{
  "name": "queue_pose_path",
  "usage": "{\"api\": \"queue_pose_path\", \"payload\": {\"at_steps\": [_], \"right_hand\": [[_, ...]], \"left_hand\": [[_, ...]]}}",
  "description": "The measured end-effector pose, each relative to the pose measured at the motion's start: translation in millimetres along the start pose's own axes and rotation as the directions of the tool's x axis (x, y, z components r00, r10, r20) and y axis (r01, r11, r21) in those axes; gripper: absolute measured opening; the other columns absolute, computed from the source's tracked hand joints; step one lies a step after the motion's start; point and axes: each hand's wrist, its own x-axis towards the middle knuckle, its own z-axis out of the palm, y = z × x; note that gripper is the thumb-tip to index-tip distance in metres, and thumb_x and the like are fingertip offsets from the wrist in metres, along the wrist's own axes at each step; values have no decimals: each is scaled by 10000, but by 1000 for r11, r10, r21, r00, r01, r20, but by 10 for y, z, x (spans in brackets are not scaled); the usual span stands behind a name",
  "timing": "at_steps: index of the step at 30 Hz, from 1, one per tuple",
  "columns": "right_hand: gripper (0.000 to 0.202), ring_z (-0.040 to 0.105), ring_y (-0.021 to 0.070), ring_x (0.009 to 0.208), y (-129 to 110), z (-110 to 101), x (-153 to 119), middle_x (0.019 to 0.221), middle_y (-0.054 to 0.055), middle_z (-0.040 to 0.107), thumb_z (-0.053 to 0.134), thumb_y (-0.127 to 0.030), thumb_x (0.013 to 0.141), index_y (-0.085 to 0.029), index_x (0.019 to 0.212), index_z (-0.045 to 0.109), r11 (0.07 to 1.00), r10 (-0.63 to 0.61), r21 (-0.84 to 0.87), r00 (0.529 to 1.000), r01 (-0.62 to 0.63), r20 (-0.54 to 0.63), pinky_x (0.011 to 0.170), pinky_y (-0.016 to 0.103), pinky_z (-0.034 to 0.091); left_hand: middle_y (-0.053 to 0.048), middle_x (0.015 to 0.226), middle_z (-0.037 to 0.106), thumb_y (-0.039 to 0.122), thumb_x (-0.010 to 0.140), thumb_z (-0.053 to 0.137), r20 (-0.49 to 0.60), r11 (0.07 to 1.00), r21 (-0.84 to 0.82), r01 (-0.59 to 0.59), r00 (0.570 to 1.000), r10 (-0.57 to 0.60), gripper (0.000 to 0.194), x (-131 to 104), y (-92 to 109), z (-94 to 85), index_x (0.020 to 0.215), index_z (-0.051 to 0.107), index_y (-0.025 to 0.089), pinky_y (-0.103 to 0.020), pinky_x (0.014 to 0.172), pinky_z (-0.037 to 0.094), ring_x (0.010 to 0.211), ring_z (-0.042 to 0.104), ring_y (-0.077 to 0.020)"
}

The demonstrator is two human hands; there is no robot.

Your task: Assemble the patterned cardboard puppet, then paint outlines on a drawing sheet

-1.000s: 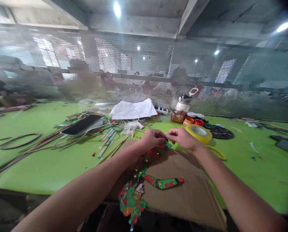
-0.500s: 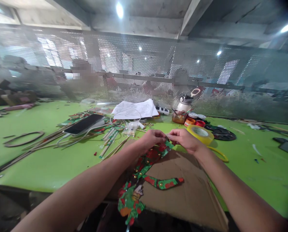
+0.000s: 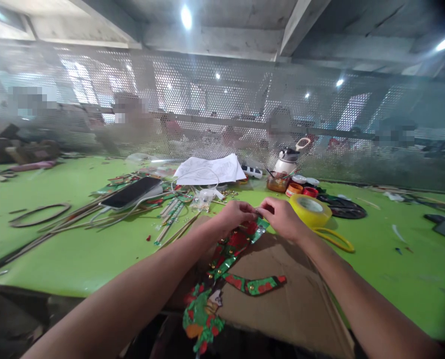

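A jointed puppet figure (image 3: 237, 244), painted red and green with gold fasteners, lies slantwise over a brown cardboard sheet (image 3: 282, 314). One narrow bent limb (image 3: 254, 285) sticks out to the right, and the near end hangs past the cardboard's edge. At the puppet's far end my left hand (image 3: 239, 215) is closed, thumb and fingers pinching its tip. Close beside it, my right hand (image 3: 282, 217) has thumb and forefinger pressed together at the same end. Whatever small piece sits between the right fingertips is too small to make out.
Left of my hands lie a phone (image 3: 132, 193) with a white cable, thin sticks (image 3: 170, 219) and white papers (image 3: 209, 169). Yellow tape (image 3: 309, 209), paint jars (image 3: 294, 189), a bottle (image 3: 287, 160) and a dark palette (image 3: 342, 206) stand right. A perforated screen (image 3: 215, 104) rises behind.
My right fingers have shifted slightly at the puppet's far end, and the puppet's upper part has tilted a little. The whole view has moved slightly. Both hands stay together at that end.
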Motion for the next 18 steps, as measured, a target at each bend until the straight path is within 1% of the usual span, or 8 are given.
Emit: {"api": "queue_pose_path", "payload": {"at_steps": [2, 4, 7, 10, 13, 16, 18], "right_hand": [[133, 514, 155, 631, -5, 15, -3, 664, 25, 598, 545, -256, 818, -186, 707, 563, 1000, -15, -25, 1000, 14, -23, 601, 268, 364], [125, 517, 163, 648, 1, 39, -4, 679, 31, 595, 535, -249, 828, -191, 718, 550, 998, -46, -43, 997, 43, -60, 610, 271, 370], [119, 516, 174, 679, 13, 102, -4, 709, 43, 577, 508, -227, 845, -198, 731, 520, 989, -131, -81, 980, 120, -151, 633, 279, 375], [130, 502, 182, 695, 15, 189, -8, 720, 48, 544, 483, -206, 855, -205, 725, 481, 977, -200, -121, 951, 175, -237, 644, 287, 373], [144, 491, 192, 714, 8, 276, -25, 730, 52, 520, 460, -203, 863, -213, 720, 452, 973, -217, -144, 927, 180, -307, 661, 297, 375], [141, 488, 202, 736, -11, 334, -48, 751, 62, 517, 440, -206, 871, -211, 731, 456, 974, -221, -128, 913, 187, -343, 687, 313, 382], [140, 498, 204, 744, -22, 336, -56, 762, 69, 529, 440, -222, 876, -204, 742, 475, 978, -206, -80, 918, 190, -340, 697, 315, 392]], "left_hand": [[21, 608, 592, 180, 624, 746, 42, 994, -105, 34, 999, -30, 170, -28, 22, -4, 741, 645, 111, -193, 508, 405, 499, 522, -63], [5, 645, 599, 202, 627, 750, 88, 969, -236, 69, 995, -49, 184, -57, 57, -2, 742, 645, 105, -211, 528, 433, 532, 550, -80], [-6, 638, 588, 228, 652, 745, 102, 925, -366, 97, 993, -64, 181, -85, 105, 4, 709, 632, 99, -231, 537, 451, 556, 573, -105], [1, 614, 575, 208, 636, 776, 70, 917, -388, 94, 995, -72, 195, -81, 122, 3, 682, 627, 91, -216, 531, 437, 541, 555, -90], [-1, 630, 586, 202, 609, 812, 44, 923, -377, 81, 997, -70, 224, -63, 109, -8, 686, 639, 82, -207, 556, 439, 558, 554, -77], [6, 614, 577, 219, 614, 812, 31, 934, -347, 83, 997, -77, 233, -53, 91, -25, 692, 637, 87, -210, 536, 437, 531, 544, -75], [12, 601, 566, 227, 630, 796, 39, 941, -325, 89, 996, -80, 222, -53, 85, -35, 703, 632, 98, -211, 511, 435, 514, 542, -81]]}}
